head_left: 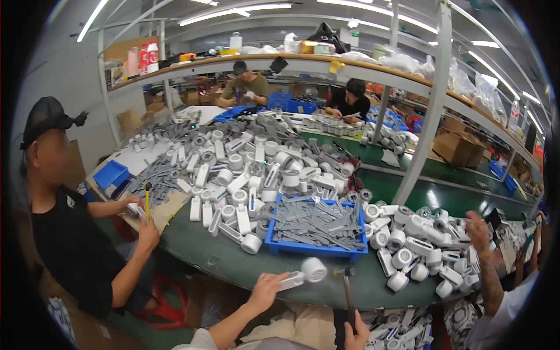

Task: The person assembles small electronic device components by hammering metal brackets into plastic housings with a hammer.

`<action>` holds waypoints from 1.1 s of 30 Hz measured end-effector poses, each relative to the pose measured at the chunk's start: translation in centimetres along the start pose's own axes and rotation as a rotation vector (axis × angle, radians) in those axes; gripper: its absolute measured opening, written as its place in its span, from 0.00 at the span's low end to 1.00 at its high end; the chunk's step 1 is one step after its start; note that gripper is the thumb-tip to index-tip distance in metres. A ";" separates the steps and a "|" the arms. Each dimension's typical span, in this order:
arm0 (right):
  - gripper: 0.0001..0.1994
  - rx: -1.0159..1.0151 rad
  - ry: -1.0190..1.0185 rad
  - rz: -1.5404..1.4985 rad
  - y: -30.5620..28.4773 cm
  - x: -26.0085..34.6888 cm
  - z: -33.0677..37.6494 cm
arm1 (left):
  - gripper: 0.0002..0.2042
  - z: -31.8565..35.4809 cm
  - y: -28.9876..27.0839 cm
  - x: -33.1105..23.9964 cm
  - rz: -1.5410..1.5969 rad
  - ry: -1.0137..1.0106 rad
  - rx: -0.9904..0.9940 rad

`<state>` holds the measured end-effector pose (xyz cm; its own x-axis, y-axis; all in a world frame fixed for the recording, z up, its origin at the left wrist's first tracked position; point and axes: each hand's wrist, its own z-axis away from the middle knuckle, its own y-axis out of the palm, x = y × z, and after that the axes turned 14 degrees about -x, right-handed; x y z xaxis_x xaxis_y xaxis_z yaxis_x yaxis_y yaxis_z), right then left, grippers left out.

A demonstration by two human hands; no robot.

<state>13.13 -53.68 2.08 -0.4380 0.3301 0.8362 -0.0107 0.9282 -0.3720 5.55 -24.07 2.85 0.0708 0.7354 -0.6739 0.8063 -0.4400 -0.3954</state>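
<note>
My left hand (265, 290) grips the handle of a white plastic part with a round head (309, 272), holding it just over the near edge of the green table (233, 262). My right hand (356, 336), at the bottom edge, holds a small hammer (346, 286) upright. The hammer's dark head sits just right of the part's round head. A blue tray (303, 247) full of grey flat pieces stands right behind both.
Heaps of white parts (245, 175) cover the table's middle and right side (420, 245). A person in black at the left holds a part and a yellow-handled tool (147, 198). Another person's arm (484, 256) reaches in at right. Two people sit at the far end. A white post (429, 116) rises from the table.
</note>
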 end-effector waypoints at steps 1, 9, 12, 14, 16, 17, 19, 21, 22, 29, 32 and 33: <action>0.21 0.005 0.026 -0.023 0.1 0.0 0.2 | 0.21 0.3 -1.6 0.4 0.000 -0.022 -0.084; 0.20 -0.003 -0.016 -0.126 0.3 -0.2 0.8 | 0.16 -1.6 -13.4 10.9 -0.926 -0.131 -0.655; 0.18 0.071 0.139 -0.136 0.0 0.3 0.3 | 0.15 -1.6 -16.9 16.8 -1.224 -0.296 -0.674; 0.18 0.097 0.208 -0.050 -0.5 1.5 -0.2 | 0.18 -2.4 -17.6 19.2 -1.225 -0.403 -0.631; 0.24 -0.100 -0.024 -0.090 1.0 -1.3 0.9 | 0.22 -2.1 -19.2 23.8 -1.052 -0.371 -0.596; 0.23 -0.077 0.011 -0.104 1.0 -1.1 0.9 | 0.25 -2.0 -19.9 26.4 -0.984 -0.326 -0.607; 0.24 -0.084 0.043 -0.086 0.3 -1.0 0.9 | 0.28 -4.8 -16.2 25.8 -0.842 -0.308 -0.643; 0.24 -0.128 0.072 -0.072 0.0 -1.3 1.2 | 0.29 -7.4 -12.1 21.2 -0.937 -0.172 -0.636; 0.24 -0.131 0.080 -0.074 -0.2 -1.5 1.4 | 0.28 -8.6 -9.7 17.4 -0.893 -0.186 -0.631; 0.24 -0.229 0.143 -0.087 -2.3 -1.2 2.3 | 0.19 -11.5 11.0 -4.6 0.074 0.338 0.005; 0.24 -0.321 0.137 -0.065 -3.0 -1.7 2.7 | 0.22 -12.6 19.7 -11.0 0.240 0.556 0.209; 0.24 -0.384 0.080 -0.079 -3.3 -1.7 2.8 | 0.23 -12.7 21.9 -12.8 0.269 0.587 0.240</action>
<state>11.39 -57.81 0.77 -0.3778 0.2534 0.8905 0.3015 0.9431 -0.1405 29.74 -36.58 10.81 0.6113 0.7122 -0.3450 0.5686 -0.6985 -0.4345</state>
